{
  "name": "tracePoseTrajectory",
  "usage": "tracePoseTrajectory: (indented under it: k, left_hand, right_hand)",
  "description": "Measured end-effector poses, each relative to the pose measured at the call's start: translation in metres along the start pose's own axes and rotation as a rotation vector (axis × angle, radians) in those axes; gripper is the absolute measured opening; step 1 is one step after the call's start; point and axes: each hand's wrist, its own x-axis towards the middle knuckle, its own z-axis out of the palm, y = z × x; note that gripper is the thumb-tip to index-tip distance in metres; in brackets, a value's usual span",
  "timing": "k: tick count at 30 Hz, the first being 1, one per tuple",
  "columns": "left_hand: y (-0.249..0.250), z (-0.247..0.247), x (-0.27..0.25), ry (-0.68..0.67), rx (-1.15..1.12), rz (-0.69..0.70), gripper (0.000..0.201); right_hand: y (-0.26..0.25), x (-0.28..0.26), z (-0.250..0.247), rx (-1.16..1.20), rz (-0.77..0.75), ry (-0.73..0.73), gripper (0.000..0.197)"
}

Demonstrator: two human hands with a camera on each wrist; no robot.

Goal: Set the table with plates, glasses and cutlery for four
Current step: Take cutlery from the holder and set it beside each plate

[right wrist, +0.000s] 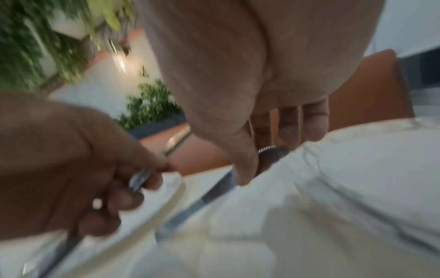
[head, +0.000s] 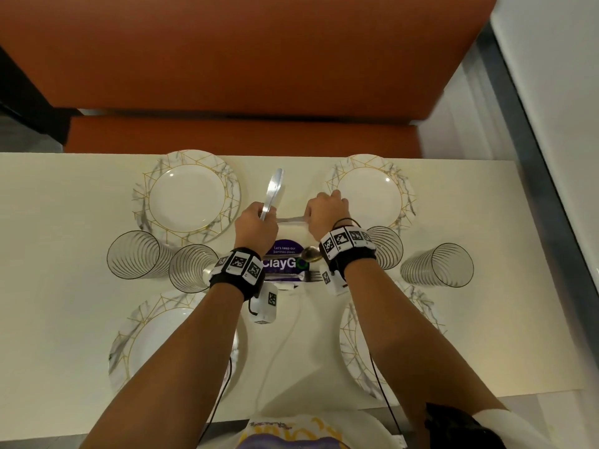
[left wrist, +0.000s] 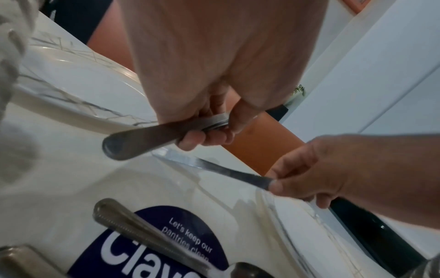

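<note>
My left hand [head: 256,218] grips a small bundle of knives [head: 275,189] by the handles, blades pointing away from me; the handle ends [left wrist: 142,143] stick out below the fist. My right hand [head: 324,212] pinches the handle of one more knife [head: 291,219], which lies crosswise just above the table with its blade [left wrist: 204,165] toward my left hand. The pinch shows under the right thumb [right wrist: 245,169]. Four marble-rimmed plates sit at far left [head: 186,196], far right [head: 369,192], near left [head: 142,332] and near right [head: 350,348]. Ribbed glasses [head: 136,254] [head: 193,268] [head: 387,247] [head: 437,265] stand between them.
A spoon [head: 310,254] and a fork [head: 312,276] lie on a blue round sticker [head: 285,264] at the middle of the white table [head: 64,319]. An orange bench [head: 240,134] runs along the far edge. Cables trail from my wrists over the near edge.
</note>
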Motion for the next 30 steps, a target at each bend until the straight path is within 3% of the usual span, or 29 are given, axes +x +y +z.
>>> tracePoseTrajectory:
  k: [5,10,20,26,30]
  left_hand:
    - [0.021,-0.010,-0.007,0.016,-0.003,0.127,0.025]
    - [0.045,-0.024,-0.021,-0.003,-0.103,0.176,0.015]
    - [0.058,-0.042,-0.065,-0.356,-0.566,0.091,0.020]
    - [0.054,-0.046,-0.076,-0.548,-0.671,0.029,0.024]
    - [0.056,-0.048,-0.083,-0.586,-0.730,-0.015,0.026]
  right_hand:
    - [0.003,-0.014,-0.060,0.234,-0.015,0.125,0.014]
    - [0.006,-0.036,-0.091,0.557,-0.017,0.230,0.024]
    - [0.003,-0.068,-0.092,0.960,0.123,0.424,0.018]
    - [0.003,-0.082,-0.092,0.963,0.077,0.411,0.020]
    - [0.005,-0.087,-0.091,0.943,0.107,0.411,0.025]
